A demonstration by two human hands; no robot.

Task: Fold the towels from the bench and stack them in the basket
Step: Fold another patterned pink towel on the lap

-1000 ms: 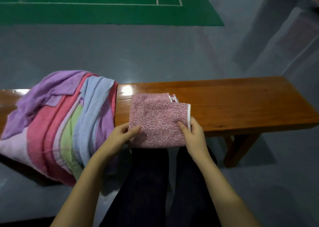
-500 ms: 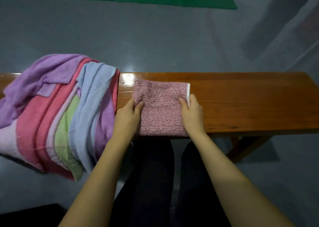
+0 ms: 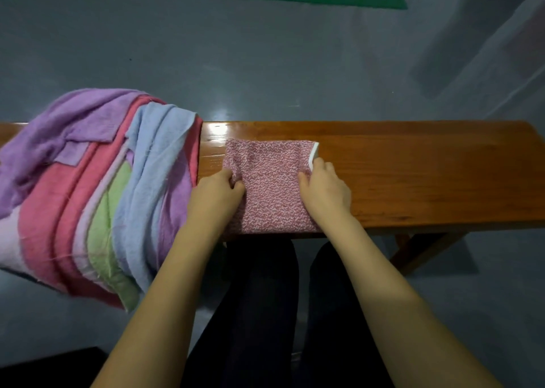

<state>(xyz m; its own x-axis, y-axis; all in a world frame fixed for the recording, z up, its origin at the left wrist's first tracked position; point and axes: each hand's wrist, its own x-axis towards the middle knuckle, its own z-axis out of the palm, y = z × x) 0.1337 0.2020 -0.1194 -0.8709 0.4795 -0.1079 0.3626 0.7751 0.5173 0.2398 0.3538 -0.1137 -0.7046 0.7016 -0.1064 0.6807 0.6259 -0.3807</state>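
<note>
Compared with half a second ago, the left hand [image 3: 216,194] has curled its fingers and now pinches the left edge of the folded pink towel with small white pattern [image 3: 269,187], making a little crease there; before, it lay flatter on the cloth. The right hand [image 3: 326,191] stays at the right edge, fingers bent on the cloth beside the white hem; whether it pinches or only presses I cannot tell. The towel lies in the centre of the frame on the brown wooden bench [image 3: 413,175], between both hands. The pile of purple, pink, green and blue towels [image 3: 97,187] hangs at the left.
</note>
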